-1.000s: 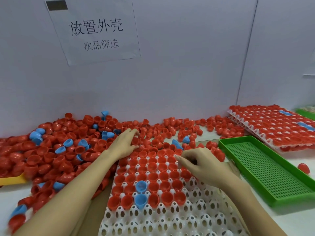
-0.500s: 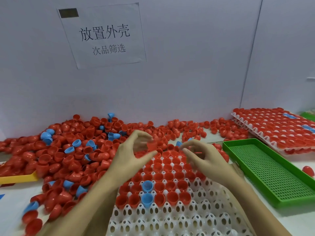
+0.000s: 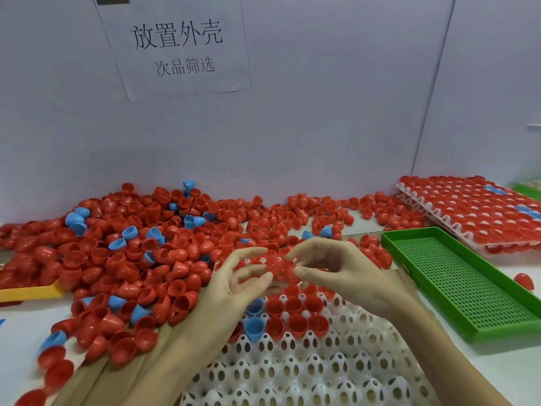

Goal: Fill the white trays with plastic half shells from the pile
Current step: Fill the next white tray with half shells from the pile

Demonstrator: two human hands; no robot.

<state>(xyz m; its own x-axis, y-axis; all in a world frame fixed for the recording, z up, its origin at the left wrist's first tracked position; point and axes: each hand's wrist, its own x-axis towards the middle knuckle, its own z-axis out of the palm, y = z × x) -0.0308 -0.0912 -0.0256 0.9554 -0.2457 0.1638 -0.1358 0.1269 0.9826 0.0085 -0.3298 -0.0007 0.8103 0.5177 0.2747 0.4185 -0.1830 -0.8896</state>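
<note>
My left hand (image 3: 234, 284) and my right hand (image 3: 336, 271) meet above the far end of the white tray (image 3: 307, 373), fingertips together around a cluster of red half shells (image 3: 279, 269); my left thumb and fingers pinch the cluster from one side, and my right thumb and forefinger pinch it from the other, the remaining right fingers loosely curled. How many shells are stuck together there I cannot tell. Below my hands the tray's far rows already hold red shells and two blue shells (image 3: 254, 328), while the near cells show bare white. The pile (image 3: 140, 253) of red and blue half shells spreads across the tabletop (image 3: 26, 329) to my left and along the back wall. A green perforated tray (image 3: 465, 285) lies to my right, and beyond it sits a stack of filled trays (image 3: 480, 209). A paper sign (image 3: 178, 45) with printed characters hangs on the wall.
</note>
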